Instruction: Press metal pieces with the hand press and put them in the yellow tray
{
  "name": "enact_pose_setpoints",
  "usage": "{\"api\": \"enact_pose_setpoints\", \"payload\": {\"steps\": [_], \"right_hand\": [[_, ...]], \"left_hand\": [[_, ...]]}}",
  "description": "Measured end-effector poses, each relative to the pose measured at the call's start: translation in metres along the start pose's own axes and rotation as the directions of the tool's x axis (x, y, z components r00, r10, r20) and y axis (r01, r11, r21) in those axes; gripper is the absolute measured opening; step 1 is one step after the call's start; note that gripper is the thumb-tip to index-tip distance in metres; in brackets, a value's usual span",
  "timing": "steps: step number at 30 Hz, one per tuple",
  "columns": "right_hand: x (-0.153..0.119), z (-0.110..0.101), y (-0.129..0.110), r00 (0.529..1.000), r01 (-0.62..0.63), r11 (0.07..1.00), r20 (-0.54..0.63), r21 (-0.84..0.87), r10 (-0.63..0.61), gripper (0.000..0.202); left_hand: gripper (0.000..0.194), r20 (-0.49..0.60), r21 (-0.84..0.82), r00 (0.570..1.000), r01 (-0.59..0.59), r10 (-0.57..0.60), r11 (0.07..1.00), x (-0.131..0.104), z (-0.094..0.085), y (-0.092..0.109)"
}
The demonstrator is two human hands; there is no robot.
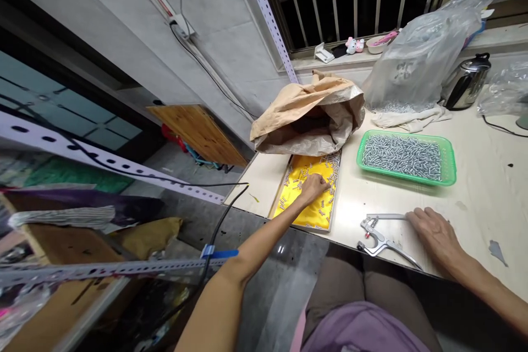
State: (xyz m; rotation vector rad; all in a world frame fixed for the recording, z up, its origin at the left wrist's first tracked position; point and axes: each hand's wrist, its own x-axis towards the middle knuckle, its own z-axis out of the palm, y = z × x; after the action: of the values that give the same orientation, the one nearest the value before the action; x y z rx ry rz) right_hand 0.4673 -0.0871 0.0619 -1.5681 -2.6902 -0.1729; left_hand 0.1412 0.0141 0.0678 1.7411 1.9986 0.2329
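My left hand [314,187] is over a shallow tray with a yellow bottom [301,212], where small metal pins [332,168] lie scattered. Its fingers are pressed together; what they hold, if anything, is too small to tell. On the table to the right, my right hand [433,231] rests with its fingertips at one handle of silver pliers [381,243]; whether it grips the handle is unclear. Many metal pins [402,155] fill a green basket [449,180] beyond the pliers.
An open brown paper bag [289,110] stands at the tray's far end. Behind the basket are a white cloth [412,119], a large plastic bag [412,60] and a kettle [467,83]. A black cable [220,225] hangs by the table's left edge.
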Motion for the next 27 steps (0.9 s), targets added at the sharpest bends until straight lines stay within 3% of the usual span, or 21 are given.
{"api": "enact_pose_setpoints", "payload": {"steps": [3, 6, 9, 11, 14, 18, 27], "right_hand": [[0.001, -0.001, -0.001, 0.999, -0.020, 1.000, 0.034, 0.020, 0.019, 0.027], [0.003, -0.002, -0.003, 0.996, -0.038, 0.999, 0.087, 0.017, 0.036, 0.026], [0.005, -0.005, -0.006, 0.984, -0.067, 0.998, 0.165, -0.008, 0.068, 0.025], [0.006, -0.009, -0.008, 0.979, -0.072, 0.997, 0.189, -0.006, 0.071, 0.024], [0.008, -0.013, -0.010, 0.968, -0.084, 0.996, 0.240, 0.011, 0.079, 0.024], [0.009, -0.015, -0.011, 0.958, -0.109, 0.994, 0.270, 0.031, 0.096, 0.027], [0.008, -0.008, -0.006, 0.972, -0.089, 0.995, 0.221, 0.042, 0.078, 0.027]], "left_hand": [[0.020, -0.035, -0.002, 0.999, 0.003, -0.003, 1.000, -0.003, -0.009, -0.001], [0.017, -0.058, -0.171, 0.998, -0.009, -0.001, 0.985, -0.021, -0.016, 0.001], [0.016, 0.149, -0.451, 0.989, 0.058, 0.011, 0.890, -0.055, -0.007, 0.015], [0.021, 0.313, -0.540, 0.949, 0.153, 0.028, 0.827, -0.081, 0.009, 0.027], [0.027, 0.406, -0.559, 0.914, 0.238, 0.011, 0.794, -0.111, 0.036, 0.042], [0.029, 0.381, -0.563, 0.924, 0.242, -0.011, 0.790, -0.123, 0.061, 0.047], [0.025, 0.391, -0.430, 0.920, 0.218, -0.037, 0.876, -0.120, 0.069, 0.044]]}}
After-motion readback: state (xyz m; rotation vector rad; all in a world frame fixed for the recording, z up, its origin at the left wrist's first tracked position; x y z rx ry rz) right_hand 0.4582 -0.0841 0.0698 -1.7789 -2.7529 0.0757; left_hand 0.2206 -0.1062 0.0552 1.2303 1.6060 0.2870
